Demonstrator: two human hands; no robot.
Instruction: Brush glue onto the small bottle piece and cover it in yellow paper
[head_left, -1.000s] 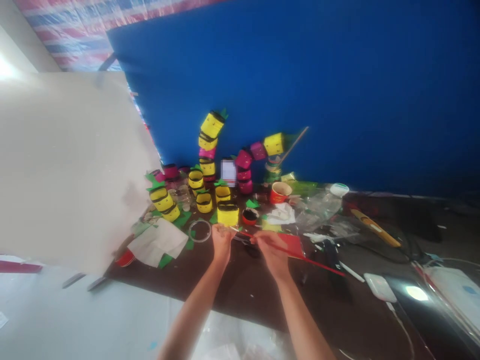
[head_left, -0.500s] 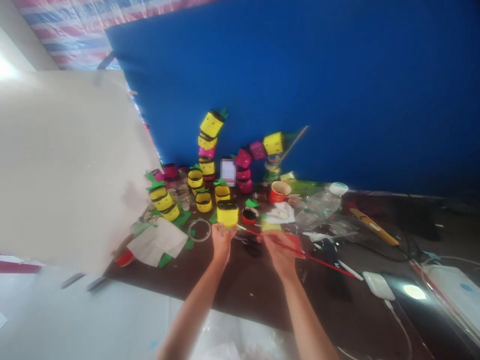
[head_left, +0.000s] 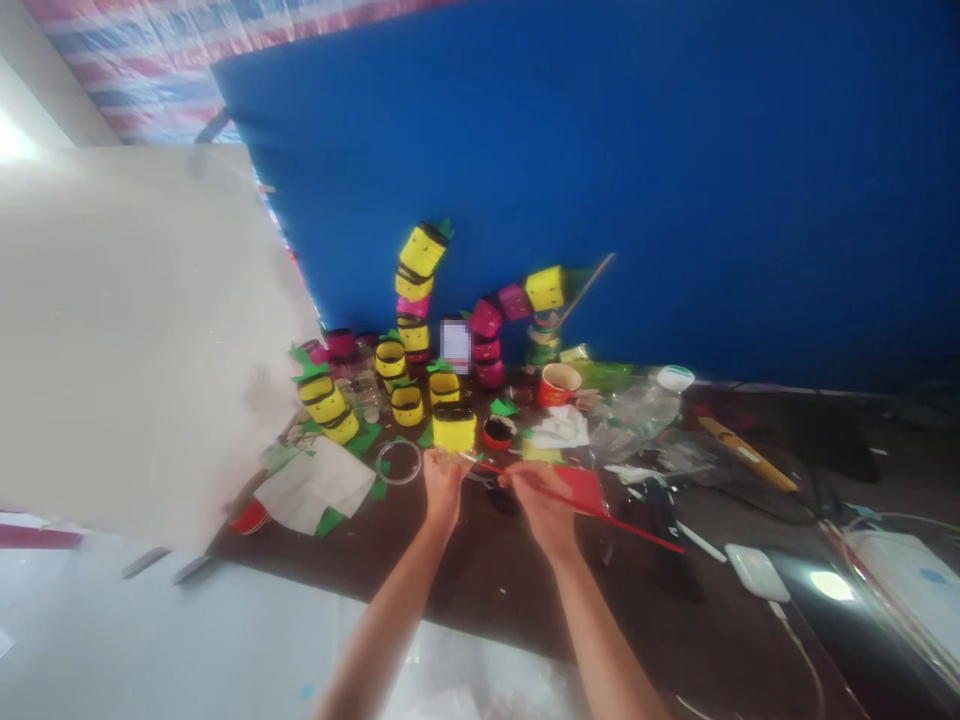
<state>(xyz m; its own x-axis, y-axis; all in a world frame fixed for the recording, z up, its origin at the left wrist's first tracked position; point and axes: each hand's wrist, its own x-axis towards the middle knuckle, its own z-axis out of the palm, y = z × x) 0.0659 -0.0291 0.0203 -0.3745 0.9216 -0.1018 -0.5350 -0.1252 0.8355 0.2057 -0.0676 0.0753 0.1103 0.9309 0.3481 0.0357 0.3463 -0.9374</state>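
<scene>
My left hand [head_left: 444, 472] is closed round the base of a yellow cup [head_left: 453, 432] with a black band along its rim. In my right hand [head_left: 534, 487] is a paintbrush [head_left: 637, 531] with a long red handle, which slants down to the right. The brush's pale tip is close to my left fingers and the cup's lower right edge; whether it touches cannot be made out. Just beyond the hands stands a small red cup [head_left: 499, 433] with something black inside. A red sheet [head_left: 585, 488] lies partly behind the brush.
More yellow cups [head_left: 407, 406] stand behind, beside curved yellow and magenta cup stacks [head_left: 488, 345] against the blue board [head_left: 600, 150]. A tape roll [head_left: 399, 462], white paper [head_left: 319, 485], a red paper cup [head_left: 559, 384], a bottle [head_left: 667, 400] and a white charger [head_left: 756, 573] share the dark table [head_left: 480, 570].
My right hand and the paintbrush have shifted left, bringing the brush tip nearer the yellow cup's base. My left hand and the cup are almost where they were.
</scene>
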